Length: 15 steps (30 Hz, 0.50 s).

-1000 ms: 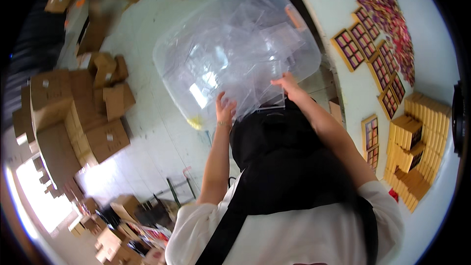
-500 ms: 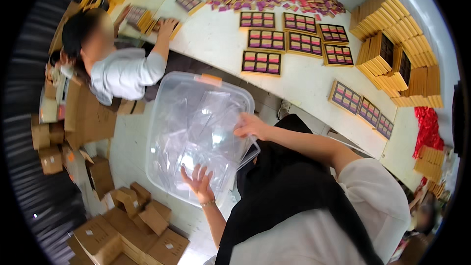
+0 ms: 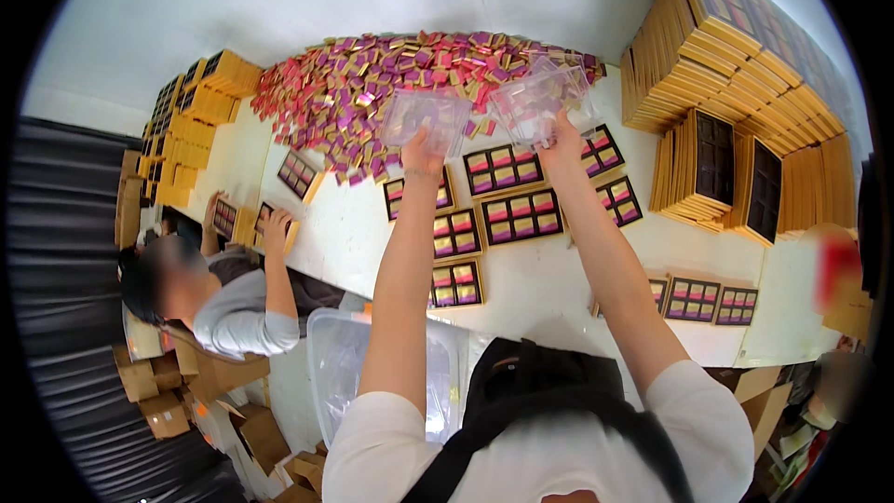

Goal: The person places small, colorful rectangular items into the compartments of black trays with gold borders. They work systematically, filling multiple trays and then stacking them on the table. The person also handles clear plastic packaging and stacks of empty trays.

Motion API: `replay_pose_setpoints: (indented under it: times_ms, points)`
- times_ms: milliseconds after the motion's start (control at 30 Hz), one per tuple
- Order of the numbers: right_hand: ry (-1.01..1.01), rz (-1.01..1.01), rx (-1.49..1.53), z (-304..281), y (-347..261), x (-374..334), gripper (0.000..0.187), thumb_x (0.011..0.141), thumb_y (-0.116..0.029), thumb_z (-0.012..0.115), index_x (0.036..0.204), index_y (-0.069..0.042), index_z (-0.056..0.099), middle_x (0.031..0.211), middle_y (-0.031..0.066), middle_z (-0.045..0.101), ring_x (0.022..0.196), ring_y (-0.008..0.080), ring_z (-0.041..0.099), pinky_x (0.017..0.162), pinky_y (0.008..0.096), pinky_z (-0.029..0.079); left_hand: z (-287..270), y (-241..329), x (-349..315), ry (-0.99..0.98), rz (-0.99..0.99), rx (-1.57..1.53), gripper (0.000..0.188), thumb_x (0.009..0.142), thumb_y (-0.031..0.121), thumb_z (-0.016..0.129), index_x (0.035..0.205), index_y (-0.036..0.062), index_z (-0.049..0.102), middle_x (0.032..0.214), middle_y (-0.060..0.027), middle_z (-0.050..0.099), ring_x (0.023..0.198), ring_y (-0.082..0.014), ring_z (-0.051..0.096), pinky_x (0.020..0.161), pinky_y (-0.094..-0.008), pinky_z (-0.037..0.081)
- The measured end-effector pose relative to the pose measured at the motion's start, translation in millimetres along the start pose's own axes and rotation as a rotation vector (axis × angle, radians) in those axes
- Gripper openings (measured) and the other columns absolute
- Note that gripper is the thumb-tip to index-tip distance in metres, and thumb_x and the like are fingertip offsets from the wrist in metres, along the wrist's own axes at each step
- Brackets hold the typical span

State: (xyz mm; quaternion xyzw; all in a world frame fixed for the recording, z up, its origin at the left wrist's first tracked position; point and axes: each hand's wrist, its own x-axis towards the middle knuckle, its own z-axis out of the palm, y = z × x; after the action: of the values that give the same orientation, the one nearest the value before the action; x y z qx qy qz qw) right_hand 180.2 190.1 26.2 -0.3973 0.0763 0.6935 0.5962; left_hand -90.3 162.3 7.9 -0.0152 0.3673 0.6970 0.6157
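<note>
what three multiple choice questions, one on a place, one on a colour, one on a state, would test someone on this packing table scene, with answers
1. Where does the heap of small wrapped pieces lie?
A. at the far side of the white table, by the wall
B. in the clear plastic bin
C. on the floor

2. What colour are the stacked flat boxes at the right?
A. blue
B. yellow-gold
C. green

3. What is the state of the left hand and right hand?
A. both flat on the table
B. both empty at the person's sides
C. each raised, holding a clear plastic tray

Answers:
1. A, the pink and gold heap spreads along the table's far edge.
2. B, the stacks show yellow-gold sides, some with dark tops.
3. C, the left hand grips one clear tray and the right hand another clear tray above the filled boxes.
</note>
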Motion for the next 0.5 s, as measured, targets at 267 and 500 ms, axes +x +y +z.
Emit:
replay_pose_setpoints:
  times_ms: [267, 500]
  points:
    - [-0.031, 0.221, -0.063, 77.2, -12.7, 57.2, 0.057, 0.097, -0.048, 0.044, 0.139, -0.01, 0.035, 0.142, 0.0153, 0.038, 0.13, 0.0336, 0.037, 0.109, 0.0562, 0.024, 76.3, -30.1, 157.8, -0.14, 0.494, 0.333, 0.046, 0.094, 0.014, 0.055, 0.137, 0.0035, 0.04, 0.129, -0.0149, 0.053, 0.12, -0.0347, 0.05, 0.101, -0.0477, 0.043]
    - [-0.234, -0.203, -0.556, -53.6, -141.1, -85.1, 0.05, 0.097, -0.038, 0.045, 0.12, 0.004, 0.059, 0.125, 0.0216, 0.059, 0.122, 0.0363, 0.05, 0.102, 0.0511, 0.038, 98.8, -97.1, -1.9, -0.1, 0.818, 1.639, 0.063, 0.081, 0.023, 0.067, 0.131, -0.0055, 0.043, 0.124, -0.0272, 0.053, 0.113, -0.0431, 0.051, 0.101, -0.0468, 0.037]
